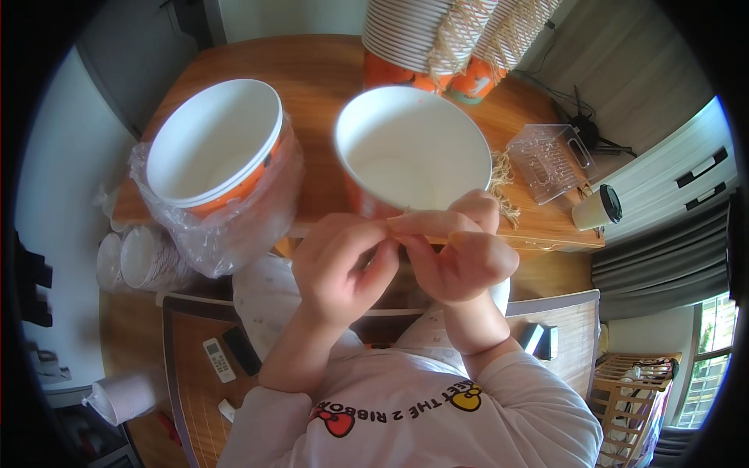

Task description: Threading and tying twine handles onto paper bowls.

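Note:
My left hand (339,261) and my right hand (460,253) meet at the near rim of a paper bucket (413,129), white inside and orange outside. Thumb and forefinger are pinched on each hand, with the fingertips almost touching. Whatever lies between them is too small to make out. The bucket stands upright on the wooden table (312,62), and my hands cover part of its front. On its right side hang loose strands of tan cord (505,187). To the left, more nested orange buckets (214,132) sit in a clear plastic bag (253,222).
Tall bucket stacks (402,31) with tan cords rise at the back. A clear plastic bin (542,160) and a lidded cup (597,209) stand at the right edge. More stacked buckets (144,257) lie low left. Behind me are a remote control (219,360) and a phone (241,350).

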Available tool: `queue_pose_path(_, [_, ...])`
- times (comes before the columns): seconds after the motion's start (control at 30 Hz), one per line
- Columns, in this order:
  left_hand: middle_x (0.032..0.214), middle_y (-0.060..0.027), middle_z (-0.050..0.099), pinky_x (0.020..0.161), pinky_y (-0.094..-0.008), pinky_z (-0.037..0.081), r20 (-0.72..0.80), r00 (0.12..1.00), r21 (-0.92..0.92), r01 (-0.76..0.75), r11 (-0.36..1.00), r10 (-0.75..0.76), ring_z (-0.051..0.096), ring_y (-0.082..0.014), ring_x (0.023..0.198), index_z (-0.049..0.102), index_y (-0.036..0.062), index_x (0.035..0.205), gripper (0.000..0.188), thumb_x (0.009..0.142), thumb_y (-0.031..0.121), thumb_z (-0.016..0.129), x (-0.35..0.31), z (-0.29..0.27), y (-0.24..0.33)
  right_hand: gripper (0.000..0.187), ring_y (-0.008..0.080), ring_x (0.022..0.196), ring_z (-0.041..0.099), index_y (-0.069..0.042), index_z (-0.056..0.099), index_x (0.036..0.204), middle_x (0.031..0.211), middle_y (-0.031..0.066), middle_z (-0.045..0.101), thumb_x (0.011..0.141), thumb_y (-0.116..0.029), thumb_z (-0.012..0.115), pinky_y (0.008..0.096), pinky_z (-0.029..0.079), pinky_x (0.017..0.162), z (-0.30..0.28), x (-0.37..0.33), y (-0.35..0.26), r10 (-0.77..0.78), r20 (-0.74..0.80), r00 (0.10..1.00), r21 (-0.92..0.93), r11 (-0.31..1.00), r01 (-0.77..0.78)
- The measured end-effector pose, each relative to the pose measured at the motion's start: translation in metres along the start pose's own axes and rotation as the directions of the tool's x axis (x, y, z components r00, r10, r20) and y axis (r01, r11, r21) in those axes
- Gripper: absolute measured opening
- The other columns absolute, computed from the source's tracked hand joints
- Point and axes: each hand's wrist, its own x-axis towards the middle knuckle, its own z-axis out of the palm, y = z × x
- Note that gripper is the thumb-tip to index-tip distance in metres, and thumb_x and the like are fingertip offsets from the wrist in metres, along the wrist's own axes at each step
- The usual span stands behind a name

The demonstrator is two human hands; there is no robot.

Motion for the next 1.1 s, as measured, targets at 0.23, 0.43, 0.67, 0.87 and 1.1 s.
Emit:
queue_pose_path(0.23, [0.079, -0.0081, 0.068, 0.063, -0.0298, 0.050, 0.054, 0.951, -0.225, 0.309, 0.924, -0.305, 0.065, -0.0223, 0.068, 0.067, 0.0024, 0.088, 0.015, 0.075, -0.003, 0.074, -0.005, 0.004, 0.002, 0.031, 0.0157, 0.084, 0.052, -0.007, 0.055, 0.090, 0.096, 0.0001, 0.076, 0.075, 0.002, 0.080, 0.0282, 0.039, 0.072, 0.001, -0.013, 0.003, 0.115, -0.143, 0.983, 0.165, 0.982, -0.091])
queue_pose_path(0.43, [0.082, -0.0084, 0.068, 0.065, -0.0307, 0.050, 0.043, 0.962, -0.187, 0.272, 0.944, -0.269, 0.066, -0.0230, 0.071, 0.067, 0.0026, 0.089, 0.017, 0.075, -0.002, 0.074, -0.006, 0.005, 0.003, 0.031, 0.0147, 0.087, 0.052, -0.011, 0.056, 0.089, 0.097, -0.0020, 0.076, 0.074, -0.001, 0.081, 0.0287, 0.036, 0.080, 0.003, -0.022, 0.000, 0.163, -0.085, 0.983, 0.113, 0.982, -0.154])
queue_pose_path(0.67, [0.084, -0.0085, 0.068, 0.066, -0.0326, 0.051, 0.022, 0.983, -0.073, 0.185, 0.980, -0.183, 0.065, -0.0262, 0.073, 0.067, 0.0046, 0.091, 0.019, 0.074, -0.002, 0.073, -0.006, 0.002, 0.007, 0.034, 0.0130, 0.087, 0.051, -0.013, 0.064, 0.096, 0.097, -0.0088, 0.074, 0.068, -0.009, 0.085, 0.0297, 0.033, 0.082, -0.005, -0.013, -0.001, 0.109, 0.018, 0.994, -0.019, 0.994, -0.108])
queue_pose_path(0.87, [0.083, -0.0073, 0.068, 0.065, -0.0324, 0.051, 0.048, 0.997, -0.006, 0.064, 0.998, -0.063, 0.065, -0.0252, 0.073, 0.067, 0.0050, 0.089, 0.019, 0.072, -0.001, 0.072, -0.001, -0.003, 0.009, 0.041, 0.0131, 0.089, 0.052, -0.016, 0.064, 0.099, 0.097, -0.0111, 0.073, 0.066, -0.008, 0.086, 0.0303, 0.032, 0.082, -0.006, -0.015, 0.004, 0.037, 0.015, 0.999, -0.073, 0.997, -0.036])
queue_pose_path(1.1, [0.076, -0.0052, 0.067, 0.062, -0.0327, 0.052, 0.048, 0.999, 0.042, 0.003, 0.999, -0.005, 0.064, -0.0243, 0.070, 0.068, 0.0052, 0.086, 0.017, 0.070, -0.001, 0.072, 0.001, -0.005, 0.009, 0.044, 0.0128, 0.086, 0.053, -0.015, 0.057, 0.100, 0.092, -0.0107, 0.074, 0.067, -0.008, 0.086, 0.0318, 0.030, 0.079, -0.015, -0.016, -0.001, 0.062, 0.077, 0.995, -0.123, 0.991, -0.052])
